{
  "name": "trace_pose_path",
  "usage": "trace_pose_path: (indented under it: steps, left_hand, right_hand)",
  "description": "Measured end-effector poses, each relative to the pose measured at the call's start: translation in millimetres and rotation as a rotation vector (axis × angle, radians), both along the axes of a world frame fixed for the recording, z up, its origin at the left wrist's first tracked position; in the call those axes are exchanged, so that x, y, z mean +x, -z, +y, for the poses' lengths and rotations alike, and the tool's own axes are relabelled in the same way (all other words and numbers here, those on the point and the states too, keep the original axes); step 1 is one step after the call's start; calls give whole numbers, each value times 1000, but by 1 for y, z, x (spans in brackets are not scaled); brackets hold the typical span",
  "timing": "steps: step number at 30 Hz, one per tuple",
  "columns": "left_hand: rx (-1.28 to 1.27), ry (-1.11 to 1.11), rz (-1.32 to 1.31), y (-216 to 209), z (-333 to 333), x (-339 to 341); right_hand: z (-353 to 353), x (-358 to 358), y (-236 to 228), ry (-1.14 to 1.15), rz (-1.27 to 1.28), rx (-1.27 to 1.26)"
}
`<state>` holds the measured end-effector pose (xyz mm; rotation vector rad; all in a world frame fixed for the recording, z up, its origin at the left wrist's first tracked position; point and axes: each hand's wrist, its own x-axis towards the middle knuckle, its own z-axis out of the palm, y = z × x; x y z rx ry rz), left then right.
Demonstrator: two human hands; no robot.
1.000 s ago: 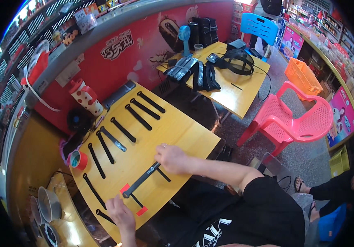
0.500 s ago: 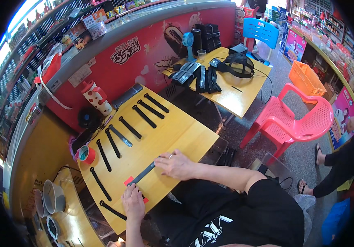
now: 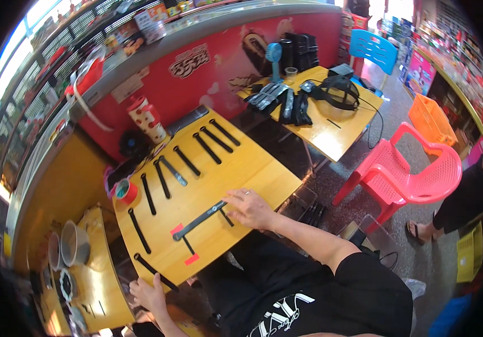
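On the yellow table a dark grey strap (image 3: 201, 220) with a rounded end lies slantwise, starting beside a red tape mark (image 3: 176, 228). My right hand (image 3: 251, 210) rests at its right end, fingers stretched out and low over the tabletop. At the table's near left edge, my left hand (image 3: 149, 294) has its fingers apart, close to a black strap (image 3: 154, 272); whether it touches that strap I cannot tell. Several more black straps, one of them (image 3: 138, 230) nearest the left edge, lie in a spaced row along the table's far left side. Two short dark bars (image 3: 227, 218) extend below the grey strap.
A red tape roll (image 3: 126, 191) and a polka-dot tumbler (image 3: 147, 120) stand at the table's left and back. Beyond is a second table (image 3: 331, 145) with a fan and black straps. A pink chair (image 3: 404, 168) stands right; a person's leg (image 3: 459, 209) shows beside it.
My left hand has left the grey strap's rounded end and moved left to the table edge. My right hand stays by the strap's other end. The view has shifted slightly.
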<state>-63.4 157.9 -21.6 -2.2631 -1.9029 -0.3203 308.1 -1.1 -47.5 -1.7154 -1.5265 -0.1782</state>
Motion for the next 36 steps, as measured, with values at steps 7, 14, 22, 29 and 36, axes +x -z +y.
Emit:
trace_pose_path:
  steps: [7,14,22,29,36]
  left_hand:
    - [-363,116,-1171,84,62,-65]
    - [-55,29,-1917,-24,-35,-48]
    - [-858,240,-2181,-25,-118,105]
    - [-1064,283,-2075,-13,-94,114]
    - [-1263,309,-1964,-24,-76,114]
  right_hand:
    - [-11,3,-12,56,52,246]
    - [-40,-98,-47,-409,528,-54]
    - [-45,-133,-62,-320,1123,-163]
    - [-61,-61,-60,-199,512,-98]
    - [-64,-30,-58,-297,-89,2]
